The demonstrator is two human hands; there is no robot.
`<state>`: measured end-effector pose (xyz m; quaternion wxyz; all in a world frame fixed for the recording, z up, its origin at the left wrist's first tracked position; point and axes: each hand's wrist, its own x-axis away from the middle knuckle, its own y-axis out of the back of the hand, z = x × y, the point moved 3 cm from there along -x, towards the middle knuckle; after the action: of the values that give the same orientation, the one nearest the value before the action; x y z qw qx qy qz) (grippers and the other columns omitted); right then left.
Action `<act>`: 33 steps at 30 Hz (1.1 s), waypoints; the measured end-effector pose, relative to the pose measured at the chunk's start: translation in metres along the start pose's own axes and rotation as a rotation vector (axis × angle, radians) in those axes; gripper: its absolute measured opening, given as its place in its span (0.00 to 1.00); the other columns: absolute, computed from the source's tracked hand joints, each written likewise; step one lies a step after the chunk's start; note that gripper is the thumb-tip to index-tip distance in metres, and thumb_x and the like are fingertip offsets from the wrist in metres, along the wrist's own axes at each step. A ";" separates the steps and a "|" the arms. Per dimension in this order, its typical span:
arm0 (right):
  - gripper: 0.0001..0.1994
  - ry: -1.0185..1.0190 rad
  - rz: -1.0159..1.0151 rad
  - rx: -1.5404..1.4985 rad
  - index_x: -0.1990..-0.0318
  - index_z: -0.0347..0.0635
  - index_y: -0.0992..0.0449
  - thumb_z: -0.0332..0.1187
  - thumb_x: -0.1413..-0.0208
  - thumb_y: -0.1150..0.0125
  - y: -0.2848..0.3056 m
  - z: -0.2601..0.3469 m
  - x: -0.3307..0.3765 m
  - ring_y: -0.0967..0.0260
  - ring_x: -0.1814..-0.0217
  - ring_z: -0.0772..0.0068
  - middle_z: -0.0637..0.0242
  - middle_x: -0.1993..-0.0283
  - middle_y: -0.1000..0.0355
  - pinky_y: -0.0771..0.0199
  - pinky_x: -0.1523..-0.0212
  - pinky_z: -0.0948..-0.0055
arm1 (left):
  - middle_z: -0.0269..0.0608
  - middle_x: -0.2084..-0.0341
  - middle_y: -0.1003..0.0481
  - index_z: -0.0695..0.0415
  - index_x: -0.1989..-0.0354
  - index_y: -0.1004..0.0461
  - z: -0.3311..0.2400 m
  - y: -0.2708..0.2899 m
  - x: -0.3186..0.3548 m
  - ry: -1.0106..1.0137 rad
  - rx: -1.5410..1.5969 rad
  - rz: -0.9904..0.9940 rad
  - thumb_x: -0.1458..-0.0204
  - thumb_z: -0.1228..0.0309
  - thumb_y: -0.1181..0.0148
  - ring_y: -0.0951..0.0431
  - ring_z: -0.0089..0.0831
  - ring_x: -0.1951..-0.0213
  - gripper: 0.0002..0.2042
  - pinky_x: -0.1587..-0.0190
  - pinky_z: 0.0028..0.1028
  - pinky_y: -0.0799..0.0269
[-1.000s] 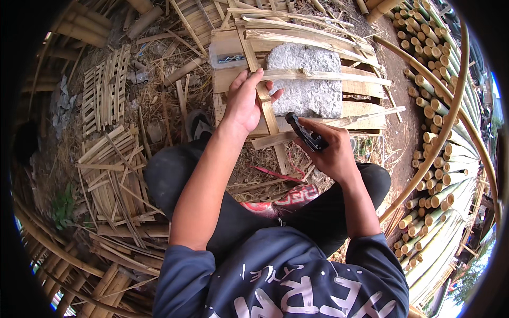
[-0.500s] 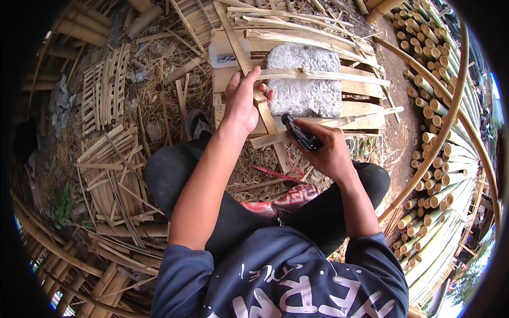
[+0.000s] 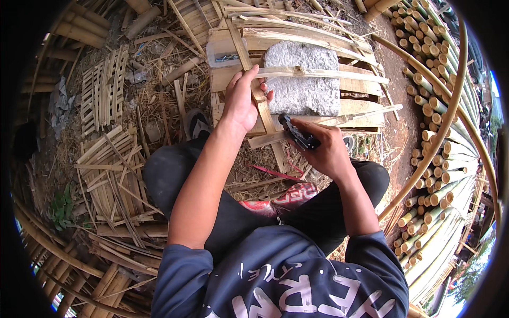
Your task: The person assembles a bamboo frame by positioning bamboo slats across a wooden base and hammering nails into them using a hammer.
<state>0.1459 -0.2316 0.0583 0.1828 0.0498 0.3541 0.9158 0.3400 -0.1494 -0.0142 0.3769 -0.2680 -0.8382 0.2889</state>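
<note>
My left hand (image 3: 243,99) is closed around a long flat bamboo strip (image 3: 263,110), which runs diagonally from the far side toward my lap. A short bamboo crosspiece (image 3: 263,140) crosses it near its lower end. In my right hand (image 3: 327,148) is a black hand tool (image 3: 300,134) that looks like a stapler, its head beside the crossing of the strips. Another bamboo strip (image 3: 339,76) lies across a rough grey concrete block (image 3: 305,98), with its left end by my left fingers. A further strip (image 3: 366,115) extends right from near my right hand.
The block rests on a slatted wooden platform (image 3: 360,86). A clear plastic box (image 3: 216,52) with small metal pieces sits at its far left. Bamboo lattice panels (image 3: 103,90) and piled strips (image 3: 114,175) lie left; stacked bamboo poles (image 3: 442,175) stand right.
The far end of the held strip has tilted slightly to the right. Both hands keep nearly the same place and grip.
</note>
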 end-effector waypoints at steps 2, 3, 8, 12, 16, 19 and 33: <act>0.26 -0.010 -0.001 -0.006 0.44 0.46 0.20 0.23 0.55 0.33 0.000 0.000 0.000 0.19 0.57 0.50 0.50 0.56 0.20 0.19 0.56 0.62 | 0.35 0.71 0.26 0.56 0.58 0.29 0.000 -0.001 0.000 -0.012 -0.006 0.004 0.37 0.62 0.40 0.26 0.25 0.70 0.11 0.62 0.34 0.24; 0.26 -0.010 -0.001 -0.007 0.44 0.46 0.20 0.23 0.55 0.33 0.000 0.001 0.000 0.19 0.57 0.50 0.50 0.56 0.20 0.19 0.56 0.62 | 0.35 0.71 0.26 0.56 0.58 0.29 -0.001 -0.001 0.001 -0.013 -0.007 0.004 0.37 0.62 0.40 0.26 0.25 0.70 0.11 0.62 0.34 0.24; 0.26 -0.017 0.014 0.012 0.44 0.46 0.20 0.23 0.55 0.33 0.000 0.001 0.000 0.19 0.57 0.50 0.50 0.57 0.20 0.19 0.56 0.62 | 0.35 0.71 0.26 0.56 0.58 0.29 0.000 0.000 0.000 -0.008 -0.008 0.027 0.37 0.62 0.41 0.26 0.25 0.70 0.10 0.61 0.35 0.24; 0.26 -0.008 0.008 0.011 0.44 0.46 0.20 0.23 0.55 0.33 0.000 0.001 0.000 0.19 0.58 0.50 0.50 0.57 0.20 0.19 0.57 0.62 | 0.35 0.71 0.27 0.56 0.58 0.30 -0.001 -0.001 0.001 -0.006 0.000 0.026 0.37 0.62 0.41 0.26 0.25 0.70 0.10 0.61 0.35 0.24; 0.25 0.016 0.010 0.006 0.44 0.45 0.20 0.23 0.55 0.33 0.001 0.003 -0.001 0.19 0.58 0.50 0.50 0.57 0.20 0.19 0.57 0.62 | 0.35 0.71 0.27 0.57 0.57 0.30 -0.002 -0.002 0.001 -0.005 -0.005 0.018 0.37 0.63 0.41 0.26 0.25 0.70 0.11 0.60 0.35 0.23; 0.25 0.035 0.003 0.018 0.44 0.45 0.20 0.23 0.54 0.33 0.002 0.002 -0.001 0.19 0.59 0.50 0.50 0.58 0.20 0.19 0.57 0.62 | 0.36 0.70 0.27 0.57 0.57 0.30 -0.001 -0.003 0.001 -0.005 -0.005 0.024 0.37 0.62 0.42 0.26 0.25 0.70 0.11 0.60 0.36 0.22; 0.24 0.024 0.001 0.008 0.45 0.45 0.19 0.24 0.53 0.31 -0.001 -0.001 0.000 0.19 0.62 0.51 0.50 0.62 0.20 0.20 0.60 0.63 | 0.36 0.70 0.26 0.57 0.57 0.29 0.001 -0.001 0.001 0.010 -0.004 0.026 0.37 0.61 0.42 0.26 0.25 0.70 0.12 0.59 0.36 0.22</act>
<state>0.1461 -0.2318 0.0569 0.1779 0.0399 0.3599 0.9150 0.3386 -0.1501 -0.0133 0.3765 -0.2812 -0.8335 0.2907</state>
